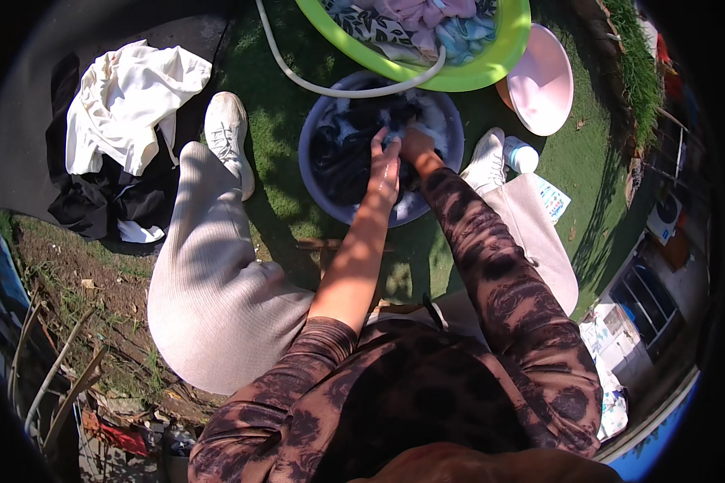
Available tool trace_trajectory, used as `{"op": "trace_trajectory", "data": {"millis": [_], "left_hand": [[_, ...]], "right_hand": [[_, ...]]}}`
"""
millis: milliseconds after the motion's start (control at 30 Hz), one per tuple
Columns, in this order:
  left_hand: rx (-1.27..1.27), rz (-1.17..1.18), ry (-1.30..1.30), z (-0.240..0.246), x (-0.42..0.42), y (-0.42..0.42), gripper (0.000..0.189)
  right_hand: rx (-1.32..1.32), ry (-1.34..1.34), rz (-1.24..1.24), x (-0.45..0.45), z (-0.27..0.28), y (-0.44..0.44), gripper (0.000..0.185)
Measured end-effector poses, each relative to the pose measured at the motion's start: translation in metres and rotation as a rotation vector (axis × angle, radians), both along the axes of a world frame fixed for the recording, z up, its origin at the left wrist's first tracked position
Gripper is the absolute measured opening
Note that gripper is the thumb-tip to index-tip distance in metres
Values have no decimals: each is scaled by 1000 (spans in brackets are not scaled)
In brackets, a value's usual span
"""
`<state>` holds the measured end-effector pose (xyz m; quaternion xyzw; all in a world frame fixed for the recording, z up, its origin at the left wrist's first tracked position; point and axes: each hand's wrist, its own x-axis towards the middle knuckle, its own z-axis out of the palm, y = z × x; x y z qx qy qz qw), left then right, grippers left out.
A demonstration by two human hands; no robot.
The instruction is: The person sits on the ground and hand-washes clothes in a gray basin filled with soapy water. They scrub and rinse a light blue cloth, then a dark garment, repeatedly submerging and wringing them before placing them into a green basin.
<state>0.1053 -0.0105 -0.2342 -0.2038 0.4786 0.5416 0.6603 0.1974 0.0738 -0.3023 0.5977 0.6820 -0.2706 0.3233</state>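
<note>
A blue-purple plastic basin [307, 175] stands on green artificial turf between my feet. Dark wet cloth [344, 163] lies in it among white suds. Over the basin's right half, my left hand [385, 162] has its fingers apart and wet, close beside my right hand. My right hand [418, 145] is bent down at the cloth and suds; its fingertips are partly hidden, and whether it grips any cloth is unclear. A pale hose [350, 93] curves across the basin's far side. Beyond it, a lime-green tub [489, 75] holds patterned, pink and light blue cloths.
White cloth [127, 96] and black cloth [87, 202] lie on a dark mat at the left. A pink basin [544, 84] is at the upper right. A white-lidded container [521, 156] and a printed packet [553, 199] sit beside my right shoe [488, 162].
</note>
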Motion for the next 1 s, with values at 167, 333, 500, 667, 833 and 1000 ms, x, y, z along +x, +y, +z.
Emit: {"op": "trace_trajectory", "data": {"millis": [167, 333, 500, 667, 833, 1000], "left_hand": [[73, 17, -63, -12, 4, 8, 69], [119, 65, -237, 2, -7, 12, 81], [298, -11, -121, 17, -26, 4, 64], [23, 163, -334, 9, -8, -4, 39], [12, 170, -289, -12, -4, -19, 30], [135, 237, -378, -25, -2, -18, 23]], "right_hand": [[275, 363, 32, 10, 27, 2, 33], [348, 729, -97, 2, 141, -75, 17], [307, 744, 21, -35, 195, -99, 16], [620, 485, -115, -51, 134, -17, 29], [427, 496, -143, -50, 145, -47, 31], [393, 517, -94, -79, 176, -40, 31]]}}
